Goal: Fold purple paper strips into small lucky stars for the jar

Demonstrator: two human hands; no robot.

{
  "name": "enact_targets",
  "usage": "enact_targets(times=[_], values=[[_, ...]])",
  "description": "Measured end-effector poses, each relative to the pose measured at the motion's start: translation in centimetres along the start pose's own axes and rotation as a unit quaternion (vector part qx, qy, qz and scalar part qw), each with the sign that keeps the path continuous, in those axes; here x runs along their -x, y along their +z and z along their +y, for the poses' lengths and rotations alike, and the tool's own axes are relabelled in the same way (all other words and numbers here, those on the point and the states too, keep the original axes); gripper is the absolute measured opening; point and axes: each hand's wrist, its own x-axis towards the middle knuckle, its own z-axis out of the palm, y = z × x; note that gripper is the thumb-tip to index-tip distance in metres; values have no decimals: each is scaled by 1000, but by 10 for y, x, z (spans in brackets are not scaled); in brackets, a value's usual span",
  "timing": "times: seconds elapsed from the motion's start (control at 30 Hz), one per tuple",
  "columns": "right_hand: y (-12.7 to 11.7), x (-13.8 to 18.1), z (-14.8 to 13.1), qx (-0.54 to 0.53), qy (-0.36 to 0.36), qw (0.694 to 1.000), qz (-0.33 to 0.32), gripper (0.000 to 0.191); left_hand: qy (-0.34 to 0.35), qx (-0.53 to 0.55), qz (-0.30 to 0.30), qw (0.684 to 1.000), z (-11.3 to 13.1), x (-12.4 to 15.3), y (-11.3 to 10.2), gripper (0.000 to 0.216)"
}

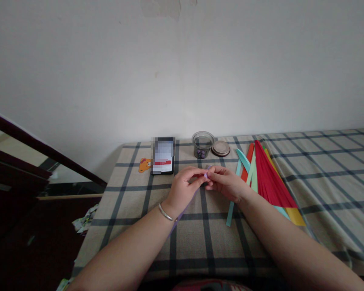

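Note:
Both my hands meet over the middle of the cloth. My left hand (188, 182) pinches a narrow purple paper strip (177, 220), whose long tail runs down under my left wrist. Thumb and fingertips of my right hand (223, 182) are closed on the same strip, at a small folded part between the two hands. The exact shape of that fold is mostly hidden by fingers. Just beyond my hands stands a clear plastic cup (202, 144) with small purple pieces in its bottom. A round lid (221, 148) lies beside it.
A phone (164, 157) with a blurred screen stands at the back left, beside an orange bear cutout (144, 165). Red paper strips (268, 182) fan out at right, with blue, orange, green and yellow ones. The checked tablecloth (127, 206) ends at left; a wall stands behind.

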Motion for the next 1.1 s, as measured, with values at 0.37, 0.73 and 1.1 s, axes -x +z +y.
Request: enact_targets(times=[0.37, 0.73, 1.1], values=[[1, -3, 1, 142, -114, 983, 40, 31, -94, 77, 37, 992, 0, 0, 6, 7], [-2, -3, 4, 190, -137, 970, 59, 29, -36, 35, 29, 998, -1, -2, 2, 10], [0, -2, 2, 127, -122, 983, 58, 31, -29, 49, 38, 998, -3, -1, 4, 14]])
